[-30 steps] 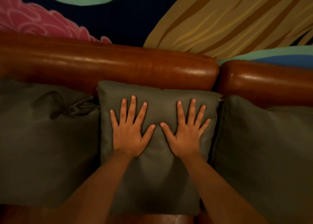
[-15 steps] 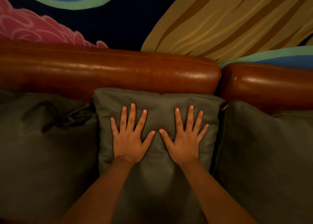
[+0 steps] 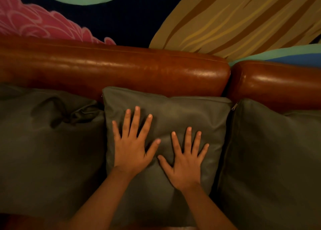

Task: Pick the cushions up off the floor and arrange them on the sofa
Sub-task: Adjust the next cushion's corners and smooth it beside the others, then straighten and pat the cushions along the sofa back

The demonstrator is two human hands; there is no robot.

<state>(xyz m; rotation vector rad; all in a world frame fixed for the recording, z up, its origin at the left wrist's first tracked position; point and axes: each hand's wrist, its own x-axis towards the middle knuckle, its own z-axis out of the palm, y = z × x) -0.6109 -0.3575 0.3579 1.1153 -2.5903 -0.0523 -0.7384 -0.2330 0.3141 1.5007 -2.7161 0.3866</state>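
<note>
Three dark grey-green cushions stand in a row on the brown leather sofa (image 3: 121,68), leaning against its glossy backrest. The middle cushion (image 3: 173,108) is upright with its far edge touching the backrest, and it is wedged between the other two. The left cushion (image 3: 43,142) touches it on one side and is crumpled, with a bunched fold at its far right corner. The right cushion (image 3: 271,160) presses against its other side, and a small metal zipper pull (image 3: 234,106) shows at the far corner where the two meet. Both bare forearms reach in from the near edge onto the middle cushion. The left grip (image 3: 130,151) lies flat on the left half of its face, fingers straight and spread wide with the thumb angled out to the right; it looks slightly blurred. The right grip (image 3: 185,167) lies flat on the right half, a little nearer than the left, fingers likewise straight and fanned, its thumb pointing toward the left thumb. Neither curls round anything; the palms press the fabric, which dents and creases between and below them. The backrest is split into two padded sections, the seam lying just right of the middle cushion's far right corner. Behind the sofa rises a painted wall (image 3: 121,12) of dark blue with pink, ochre and green-edged blue shapes.
</note>
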